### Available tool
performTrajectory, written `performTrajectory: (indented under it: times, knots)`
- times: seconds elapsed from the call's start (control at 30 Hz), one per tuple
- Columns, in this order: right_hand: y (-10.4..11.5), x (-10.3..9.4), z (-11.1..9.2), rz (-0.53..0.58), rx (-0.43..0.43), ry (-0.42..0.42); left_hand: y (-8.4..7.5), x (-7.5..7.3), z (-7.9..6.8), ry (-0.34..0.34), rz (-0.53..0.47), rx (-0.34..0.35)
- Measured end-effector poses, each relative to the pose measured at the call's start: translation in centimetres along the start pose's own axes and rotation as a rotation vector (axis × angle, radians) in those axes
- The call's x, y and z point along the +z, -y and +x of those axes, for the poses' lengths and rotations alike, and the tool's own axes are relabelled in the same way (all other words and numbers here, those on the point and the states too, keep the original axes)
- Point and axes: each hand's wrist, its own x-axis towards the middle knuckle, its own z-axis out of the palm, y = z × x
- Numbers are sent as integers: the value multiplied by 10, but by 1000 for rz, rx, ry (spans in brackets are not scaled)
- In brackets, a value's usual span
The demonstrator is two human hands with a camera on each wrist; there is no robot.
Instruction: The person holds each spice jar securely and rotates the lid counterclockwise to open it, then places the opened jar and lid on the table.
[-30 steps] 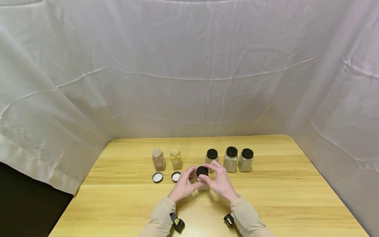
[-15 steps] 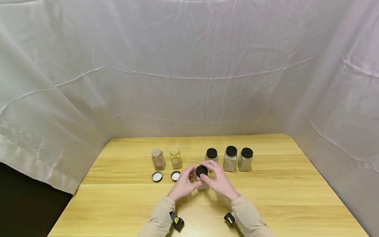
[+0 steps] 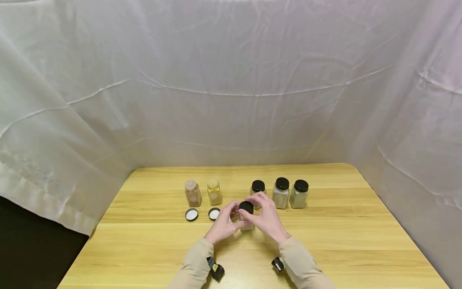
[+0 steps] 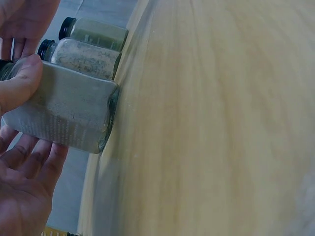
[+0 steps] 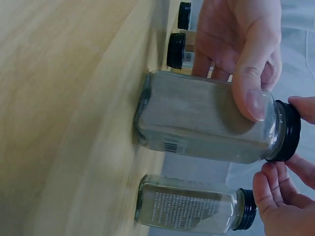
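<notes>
Left hand (image 3: pixel 221 227), curled round the upright glass jar (image 5: pixel 197 118) at centre; right hand (image 3: pixel 268 222), pinching its black lid (image 3: pixel 246 207). Sound technique would steady the body, gripping the lid evenly. Beyond the jar: capped jars (image 3: pixel 280 198), 1 to 2 o'clock.

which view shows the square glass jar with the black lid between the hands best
The right wrist view: the square glass jar appears large, base to black lid, mostly uncovered. The left wrist view shows its body, cropping the lid; the head view shows it small, partly behind the left hand and right hand.
</notes>
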Motion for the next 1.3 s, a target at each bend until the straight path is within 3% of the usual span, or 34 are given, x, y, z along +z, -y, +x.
performTrajectory:
  times: [0.47, 0.6, 0.87, 1.07, 1.3]
  knots:
    - [3, -4, -2, 38, -13, 135, 0, 2, -1, -18, -37, -15]
    - [3, -4, -3, 20, -18, 111, -1, 1, 0, -15, -19, -1]
    - [3, 2, -2, -86, -61, -41, -7, 0, -3, 4, -18, 5]
    - [4, 1, -2, -67, -67, -8, -34, -3, -8, 1, -12, 11]
    - [3, -1, -2, -37, -81, 48, -36, -3, -8, -1, -3, 21]
